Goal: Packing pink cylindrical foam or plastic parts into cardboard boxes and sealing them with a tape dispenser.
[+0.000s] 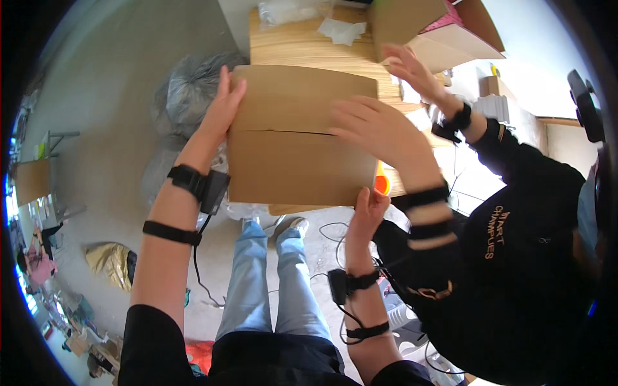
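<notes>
Brown cardboard forms the box (299, 138) at the centre of the head view; its two top flaps are folded down and meet along a seam across the middle. The box stands at the near edge of a light wooden worktop (302, 45).

Left hand (222, 106): laid flat against the left edge of the far flap, fingers (225, 80) extended and held together, pointing away from the person. The hand encloses nothing.

Right hand (368, 209): placed at the near right corner of the box, fingers (365, 196) pressed together against the lower edge. Whether they hook under the edge cannot be told.

Both forearms carry black straps; a small black device (214, 191) sits at the left wrist.

A second person in a black sleeve (515, 161) stands at the right. One of that person's hands (373, 125) rests on the right part of the box top, fingers spread; the other (415, 71) reaches toward the open carton (438, 29) farther back on the worktop.

A grey plastic bag (190, 90) lies on the floor left of the box.
</notes>
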